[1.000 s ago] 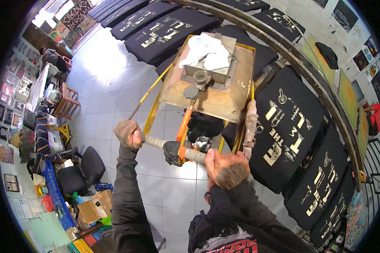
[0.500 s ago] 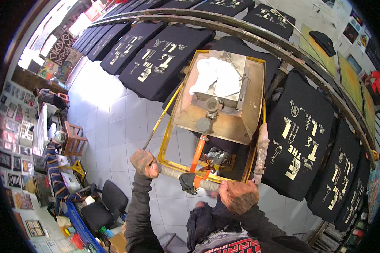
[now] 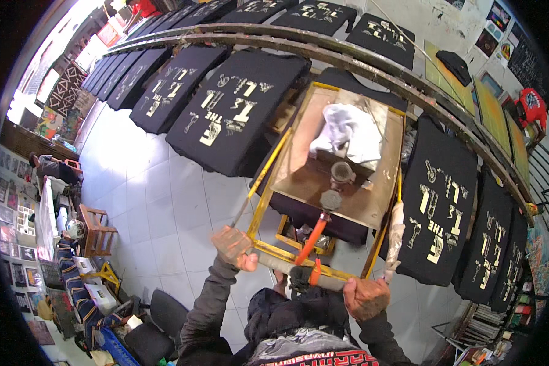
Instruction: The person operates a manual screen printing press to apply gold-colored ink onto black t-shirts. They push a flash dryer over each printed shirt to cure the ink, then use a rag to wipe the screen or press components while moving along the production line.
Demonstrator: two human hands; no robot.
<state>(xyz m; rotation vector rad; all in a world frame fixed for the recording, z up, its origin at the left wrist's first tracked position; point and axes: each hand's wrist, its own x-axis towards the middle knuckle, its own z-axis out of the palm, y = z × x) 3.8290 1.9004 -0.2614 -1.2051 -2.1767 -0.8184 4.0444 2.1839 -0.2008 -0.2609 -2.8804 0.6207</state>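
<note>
Screen-printing setup, seen from above. Left hand (image 3: 233, 245) is clenched around the left end of the squeegee handle (image 3: 299, 272), a pale horizontal bar lying along the near rail of the yellow-framed screen (image 3: 338, 183). Right hand (image 3: 366, 297) is clenched on the bar's right end. Both grips closed tight, knuckles up.

An orange clamp (image 3: 314, 239) runs from the middle of the bar up toward the screen. Handle sits at the near edge of the frame, close to the body, so the squeegee looks to be at the bottom of its travel. Screen lies roughly level over a dark shirt, only edges of that shirt visible below the frame. Cannot tell if the mesh is pressed down on the fabric or lifted.

On top of the screen: a white rag (image 3: 346, 133) near the far end, and a small round tin (image 3: 341, 172) just below it.

Progress, judged: black shirts with pale print (image 3: 235, 110) lie in a row along the long curved bench (image 3: 299, 49) to the left, more printed ones (image 3: 439, 207) to the right. So many pieces appear done. The one under the screen is in hand; whether its print is finished cannot be seen. No blank shirts show in the row.

Tiled floor (image 3: 158, 207) below, clutter and a wooden stool (image 3: 94, 229) at left.
</note>
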